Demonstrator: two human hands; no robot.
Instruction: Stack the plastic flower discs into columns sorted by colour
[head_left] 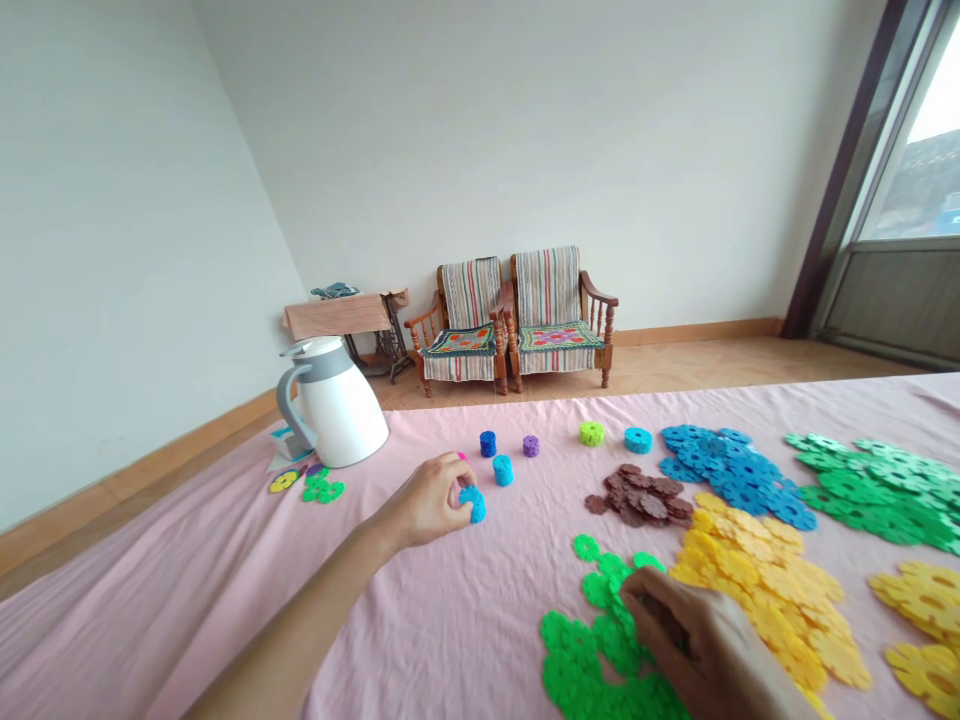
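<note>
My left hand [427, 500] is closed in a pinch on a short stack of light blue flower-shaped discs [474, 505] at the middle of the pink cloth. Just behind its fingers shows a bit of something pink [462, 457]. Beyond stand small stacks of discs: dark blue [488, 444], light blue [502, 470] and purple [531, 446]. My right hand [697, 630] is low over loose green discs [574, 660], its thumb and fingers drawn together. A green disc [649, 562] lies by its fingertips; what the fingers hold, if anything, is hidden.
Piles of brown [641, 496], blue [727, 468], yellow [757, 580] and darker green [885, 490] discs spread over the right side. Lime [592, 433] and turquoise stacks [638, 440] stand behind. A white jug [345, 410] stands at left, near several loose discs [322, 488].
</note>
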